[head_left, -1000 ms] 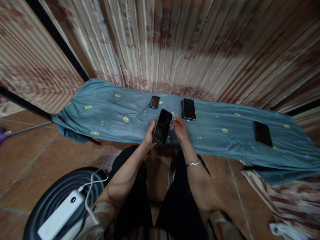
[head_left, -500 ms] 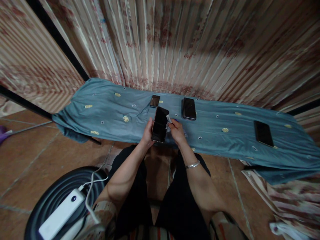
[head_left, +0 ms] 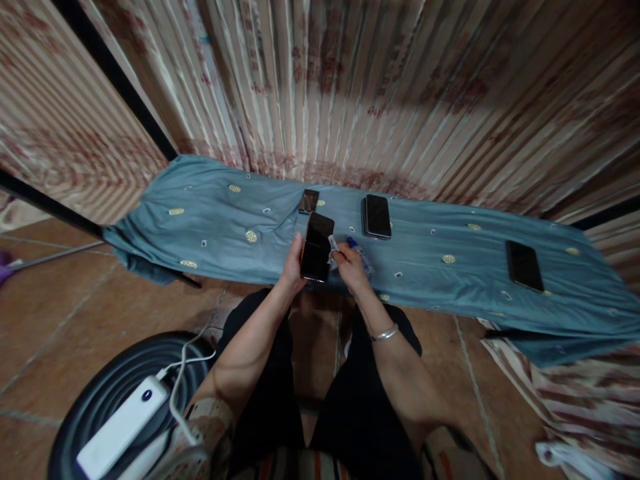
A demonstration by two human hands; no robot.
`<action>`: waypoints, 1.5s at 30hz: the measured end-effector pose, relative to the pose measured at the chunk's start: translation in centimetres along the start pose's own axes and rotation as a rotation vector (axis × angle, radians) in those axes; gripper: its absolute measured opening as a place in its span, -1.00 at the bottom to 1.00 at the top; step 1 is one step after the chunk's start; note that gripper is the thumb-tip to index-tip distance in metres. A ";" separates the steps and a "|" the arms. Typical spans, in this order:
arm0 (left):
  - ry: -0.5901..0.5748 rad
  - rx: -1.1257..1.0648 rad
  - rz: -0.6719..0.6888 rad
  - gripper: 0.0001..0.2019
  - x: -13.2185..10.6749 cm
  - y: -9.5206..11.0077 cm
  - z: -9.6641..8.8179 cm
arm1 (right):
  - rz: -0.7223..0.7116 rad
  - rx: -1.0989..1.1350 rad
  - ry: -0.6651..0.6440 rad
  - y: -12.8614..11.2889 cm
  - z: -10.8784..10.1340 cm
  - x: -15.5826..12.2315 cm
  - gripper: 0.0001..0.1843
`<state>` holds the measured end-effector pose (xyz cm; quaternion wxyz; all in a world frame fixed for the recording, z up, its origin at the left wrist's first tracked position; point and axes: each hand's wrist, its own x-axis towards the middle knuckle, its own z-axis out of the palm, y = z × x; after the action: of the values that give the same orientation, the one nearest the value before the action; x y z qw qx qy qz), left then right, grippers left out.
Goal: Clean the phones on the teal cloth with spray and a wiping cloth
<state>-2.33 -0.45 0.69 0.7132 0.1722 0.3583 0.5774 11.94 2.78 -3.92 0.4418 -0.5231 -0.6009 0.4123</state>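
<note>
My left hand (head_left: 293, 265) is closed around the lower left edge of a black phone (head_left: 318, 250), its dark screen facing up and a line crossing it at mid-height. In my closed right hand (head_left: 351, 268) is a small whitish cloth-like piece (head_left: 333, 246), pinched against the phone's right edge; its exact kind is too small to make out. A clear bottle with a blue cap (head_left: 351, 242) lies just beyond my right hand, partly hidden by it. Past the phone's top end rests a small dark folded phone (head_left: 309, 201).
A bench draped in blue-green cloth (head_left: 220, 220) carries a stack of dark phones (head_left: 377, 217) and another dark phone (head_left: 525, 265) at right. Pleated curtains (head_left: 325, 100) hang behind. At lower left, a white power bank (head_left: 123, 427) with a cable lies on a round black stool (head_left: 80, 407).
My right hand has shifted slightly left and down with the whitish piece, now over the screen's right edge. More of the blue-capped bottle shows. The phone stays in my left hand.
</note>
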 end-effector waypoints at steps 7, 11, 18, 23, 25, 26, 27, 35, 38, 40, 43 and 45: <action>-0.006 -0.021 0.004 -0.43 -0.3 0.3 0.6 | 0.049 0.054 0.024 0.0 0.5 -0.7 -0.69; 0.027 -0.032 0.009 -0.41 0.1 0.4 0.4 | 0.108 0.124 -0.009 -0.2 1.1 -1.6 -0.74; 0.056 -0.066 0.048 -0.39 0.9 0.6 -0.2 | 0.207 0.249 -0.048 -0.7 1.5 -2.9 -0.81; 0.113 -0.096 0.078 -0.44 0.9 1.4 -0.1 | 0.267 0.357 -0.149 -1.0 1.4 -4.1 -0.74; 0.136 -0.108 0.086 -0.45 0.8 1.7 0.0 | 0.300 0.409 -0.220 -1.2 1.4 -4.5 -0.65; 0.153 -0.112 0.090 -0.46 0.7 1.8 0.1 | 0.318 0.434 -0.251 -1.3 1.3 -4.7 -0.60; 0.168 -0.114 0.093 -0.47 0.7 1.9 0.1 | 0.334 0.453 -0.274 -1.3 1.3 -4.9 -0.57; 0.243 -0.135 0.094 -0.50 0.4 2.0 0.2 | 0.345 0.439 -0.310 -1.3 1.5 -4.8 -0.42; 0.267 -0.137 0.117 -0.53 0.4 1.9 0.4 | 0.348 0.415 -0.341 -1.4 1.8 -5.0 -0.41; 0.274 -0.131 0.120 -0.53 0.4 1.8 0.5 | 0.346 0.426 -0.361 -1.5 2.1 -5.2 -0.42; 0.273 -0.110 0.120 -0.50 0.4 1.6 0.8 | 0.345 0.452 -0.361 -1.7 2.6 -5.4 -0.43; 0.274 -0.098 0.131 -0.50 0.4 1.5 0.9 | 0.345 0.460 -0.357 -1.8 2.8 -5.4 -0.45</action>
<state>-2.74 0.50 2.16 0.6258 0.0797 0.4115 0.6578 9.09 -2.88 -3.49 0.3597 -0.4230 -0.4628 0.6910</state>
